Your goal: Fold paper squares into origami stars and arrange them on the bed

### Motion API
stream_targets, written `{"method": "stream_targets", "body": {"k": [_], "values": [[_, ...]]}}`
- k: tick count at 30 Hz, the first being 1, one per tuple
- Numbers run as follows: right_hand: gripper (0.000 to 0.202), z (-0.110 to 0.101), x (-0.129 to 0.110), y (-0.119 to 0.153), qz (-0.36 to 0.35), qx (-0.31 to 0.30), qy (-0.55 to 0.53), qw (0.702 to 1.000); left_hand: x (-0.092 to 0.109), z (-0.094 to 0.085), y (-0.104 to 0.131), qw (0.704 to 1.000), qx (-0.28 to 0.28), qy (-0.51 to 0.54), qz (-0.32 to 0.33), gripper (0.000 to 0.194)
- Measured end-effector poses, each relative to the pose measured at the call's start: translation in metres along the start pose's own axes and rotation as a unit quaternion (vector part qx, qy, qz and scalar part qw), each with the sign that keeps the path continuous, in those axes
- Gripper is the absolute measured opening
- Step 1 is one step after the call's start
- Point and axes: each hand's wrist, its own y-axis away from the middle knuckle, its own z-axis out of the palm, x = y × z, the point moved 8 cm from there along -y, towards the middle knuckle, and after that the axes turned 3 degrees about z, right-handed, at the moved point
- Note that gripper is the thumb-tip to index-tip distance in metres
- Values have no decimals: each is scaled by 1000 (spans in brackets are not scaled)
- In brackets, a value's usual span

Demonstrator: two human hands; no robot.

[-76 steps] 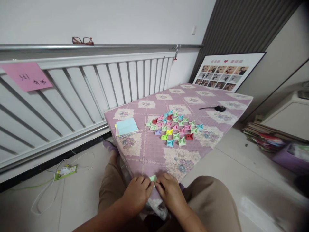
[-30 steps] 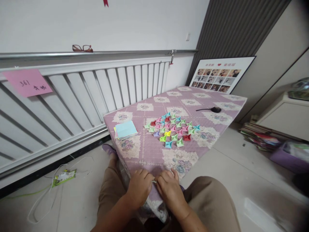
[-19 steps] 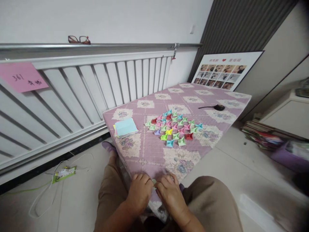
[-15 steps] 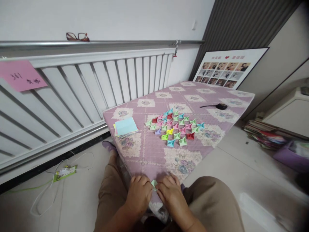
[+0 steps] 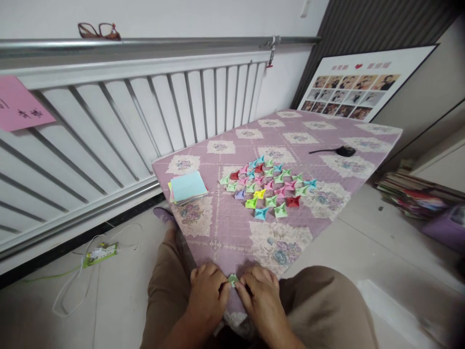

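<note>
A small piece of light green folded paper (image 5: 233,279) lies at the near corner of the table, between my two hands. My left hand (image 5: 208,291) is closed at its left edge, fingers curled and pressing on the paper. From the other side my right hand (image 5: 259,290) pinches its right edge with thumb and forefinger. Farther up the cloth stand several small folded paper boats (image 5: 271,201) in green, pink, blue, red, yellow and purple, set in slanting rows. To their left sits a stack of square paper sheets (image 5: 189,186), light blue on top.
A purple flowered cloth (image 5: 232,252) covers the table, with a black object with a thin tail (image 5: 345,151) at its right. A white radiator (image 5: 174,106) borders the left side; glasses (image 5: 99,31) rest on its pipe. A photo board (image 5: 348,89) leans behind. A power strip (image 5: 100,254) lies on the floor.
The green paper's visible outline has changed from a diamond to a flatter-topped shape between my fingers. Both hands stay at the near corner. The camera view has shifted slightly.
</note>
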Motion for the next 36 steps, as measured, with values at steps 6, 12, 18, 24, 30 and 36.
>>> {"method": "stream_targets", "body": {"k": [6, 12, 18, 24, 30, 36], "values": [[21, -4, 1, -3, 31, 29, 3, 999, -2, 3, -8, 999, -32, -30, -23, 16], [16, 1, 8, -3, 48, 40, 30, 998, -8, 0, -18, 996, -69, -28, -53, 10], [11, 9, 16, -2, 57, 34, 39, 997, -6, -2, -27, 991, -115, -38, -56, 8], [7, 11, 18, -3, 54, 21, 26, 998, -4, -1, -29, 989, -127, -47, -56, 7], [9, 3, 13, -3, 42, 49, 6, 998, -4, -3, -24, 996, -84, 2, -35, 8], [15, 2, 9, -1, 14, 40, 15, 999, -2, -1, -15, 998, -58, 16, -26, 9]]}}
